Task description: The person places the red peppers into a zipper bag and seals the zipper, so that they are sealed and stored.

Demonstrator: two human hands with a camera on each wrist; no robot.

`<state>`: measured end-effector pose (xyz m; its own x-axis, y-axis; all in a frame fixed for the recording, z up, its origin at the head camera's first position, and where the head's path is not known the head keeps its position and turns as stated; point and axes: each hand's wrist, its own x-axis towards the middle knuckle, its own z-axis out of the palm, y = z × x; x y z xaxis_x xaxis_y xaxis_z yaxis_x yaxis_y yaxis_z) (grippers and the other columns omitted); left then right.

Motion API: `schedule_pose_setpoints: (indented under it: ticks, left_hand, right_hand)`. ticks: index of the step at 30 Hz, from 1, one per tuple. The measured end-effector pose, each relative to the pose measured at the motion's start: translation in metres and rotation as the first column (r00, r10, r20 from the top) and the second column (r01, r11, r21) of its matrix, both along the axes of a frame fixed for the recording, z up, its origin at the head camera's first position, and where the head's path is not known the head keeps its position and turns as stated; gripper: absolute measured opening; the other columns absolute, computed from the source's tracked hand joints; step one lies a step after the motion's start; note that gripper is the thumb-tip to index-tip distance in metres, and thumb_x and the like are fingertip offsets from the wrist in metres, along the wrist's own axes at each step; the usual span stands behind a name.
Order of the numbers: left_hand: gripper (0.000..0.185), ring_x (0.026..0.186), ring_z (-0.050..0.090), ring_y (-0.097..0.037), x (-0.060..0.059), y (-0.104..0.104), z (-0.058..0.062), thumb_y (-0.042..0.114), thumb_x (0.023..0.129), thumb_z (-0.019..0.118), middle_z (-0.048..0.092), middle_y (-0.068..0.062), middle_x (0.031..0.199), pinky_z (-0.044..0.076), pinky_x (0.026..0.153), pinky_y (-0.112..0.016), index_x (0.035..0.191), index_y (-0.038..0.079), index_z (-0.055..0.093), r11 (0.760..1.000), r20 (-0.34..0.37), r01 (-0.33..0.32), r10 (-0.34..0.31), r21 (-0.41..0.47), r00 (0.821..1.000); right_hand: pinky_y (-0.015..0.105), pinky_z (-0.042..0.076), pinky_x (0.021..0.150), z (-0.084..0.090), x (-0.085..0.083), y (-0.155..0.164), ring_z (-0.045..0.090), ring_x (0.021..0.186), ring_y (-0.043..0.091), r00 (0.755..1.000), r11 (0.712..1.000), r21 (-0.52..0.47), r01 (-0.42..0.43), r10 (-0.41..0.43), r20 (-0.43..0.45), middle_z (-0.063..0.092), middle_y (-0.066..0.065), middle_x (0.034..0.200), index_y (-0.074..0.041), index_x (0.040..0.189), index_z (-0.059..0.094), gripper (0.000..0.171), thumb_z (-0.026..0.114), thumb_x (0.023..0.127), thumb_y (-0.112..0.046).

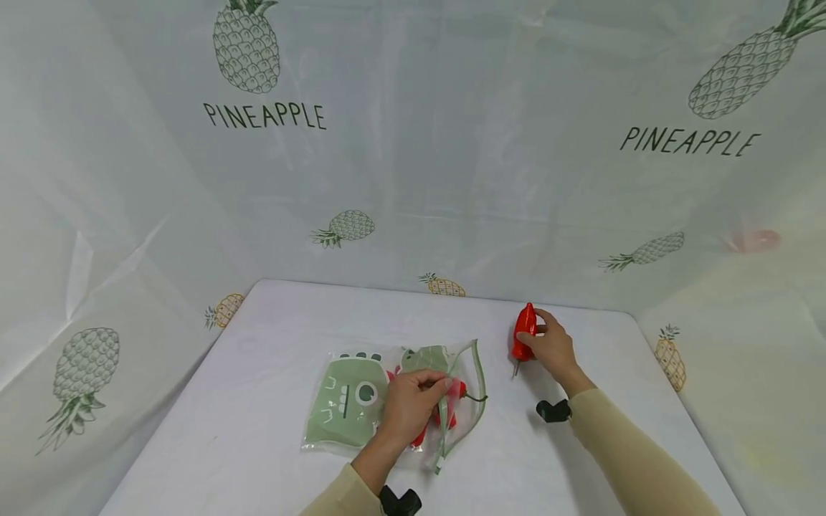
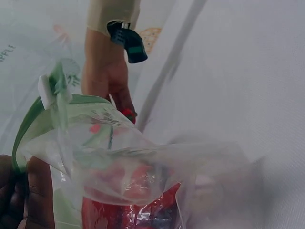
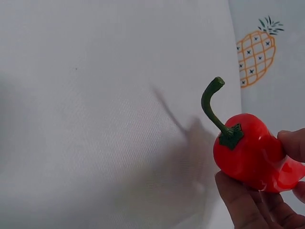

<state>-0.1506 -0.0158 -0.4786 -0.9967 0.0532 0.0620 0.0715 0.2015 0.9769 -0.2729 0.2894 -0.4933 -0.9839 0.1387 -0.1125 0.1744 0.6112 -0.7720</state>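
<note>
Item: red pepper (image 1: 524,331), held off to the right of an open zip bag (image 1: 393,401) on a white counter (image 1: 271,337).

The right hand (image 1: 551,349) gripped the pepper, fingers (image 3: 248,205) and thumb curled round its body; the long axis ran near upright in the head view, green stem (image 3: 212,105) pointing down toward the counter. The left hand (image 1: 408,405) rested on the bag, fingers curled over the green zip rim (image 2: 28,124), pinching it so the mouth stood lifted and faced the right hand. More red peppers (image 2: 128,210) lay inside. The bag's mouth lay to the left of the held pepper, near but apart; the right hand alone carried the pepper.
</note>
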Motion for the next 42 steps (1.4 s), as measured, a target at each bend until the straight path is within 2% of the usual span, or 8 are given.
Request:
schedule_pose_setpoints:
  ticks: [4, 15, 26, 36, 42]
  left_hand:
    - [0.017, 0.065, 0.059, -0.006, -0.001, 0.000, 0.001, 0.025, 0.094, 0.080, 0.074, 0.005, 0.080, 0.051, 0.057, -0.020, 0.106, 0.013, 0.085, 1.000, -0.002, -0.006, 0.006, -0.011, 1.000]
    - [0.019, 0.071, 0.059, -0.011, 0.000, 0.000, 0.004, 0.026, 0.096, 0.079, 0.074, 0.004, 0.083, 0.052, 0.059, -0.021, 0.110, 0.014, 0.084, 1.000, 0.008, -0.013, 0.013, -0.014, 1.000]
    - [0.017, 0.073, 0.059, -0.010, -0.002, 0.002, 0.006, 0.026, 0.095, 0.080, 0.075, 0.005, 0.084, 0.052, 0.061, -0.021, 0.107, 0.015, 0.085, 0.999, -0.013, -0.031, 0.031, -0.036, 0.999]
    - [0.017, 0.073, 0.059, -0.011, -0.004, 0.003, 0.009, 0.026, 0.096, 0.079, 0.074, 0.004, 0.084, 0.052, 0.060, -0.021, 0.108, 0.015, 0.085, 0.999, -0.012, -0.033, 0.033, -0.016, 0.999]
    - [0.017, 0.071, 0.060, -0.008, -0.005, 0.003, 0.011, 0.024, 0.096, 0.079, 0.075, 0.003, 0.084, 0.052, 0.060, -0.021, 0.107, 0.014, 0.085, 0.999, -0.022, -0.036, 0.036, -0.004, 0.999]
  right_hand:
    - [0.046, 0.065, 0.080, 0.004, 0.007, -0.001, 0.057, 0.125, 0.051, 1.000, 1.000, -0.008, -0.010, 0.010, -0.021, 0.048, 0.033, 0.148, -0.007, 0.166, 0.025, 0.081, 0.070, 0.100, -0.020]
    - [0.045, 0.065, 0.082, 0.019, 0.029, -0.010, 0.055, 0.128, 0.049, 0.997, 0.999, 0.004, -0.054, 0.054, -0.055, 0.050, 0.030, 0.148, -0.009, 0.166, 0.026, 0.082, 0.072, 0.100, -0.021]
    - [0.046, 0.065, 0.080, 0.035, 0.052, -0.023, 0.057, 0.127, 0.049, 0.991, 0.995, -0.008, -0.095, 0.094, -0.100, 0.052, 0.030, 0.146, -0.009, 0.165, 0.030, 0.082, 0.075, 0.097, -0.022]
    - [0.042, 0.066, 0.074, 0.053, 0.079, -0.041, 0.063, 0.120, 0.046, 0.982, 0.984, -0.062, -0.169, 0.163, -0.090, 0.056, 0.029, 0.142, -0.008, 0.161, 0.037, 0.077, 0.076, 0.096, -0.020]
    - [0.044, 0.066, 0.071, 0.063, 0.097, -0.057, 0.067, 0.112, 0.040, 0.976, 0.969, -0.115, -0.218, 0.214, -0.049, 0.059, 0.027, 0.136, -0.009, 0.158, 0.043, 0.076, 0.081, 0.092, -0.019]
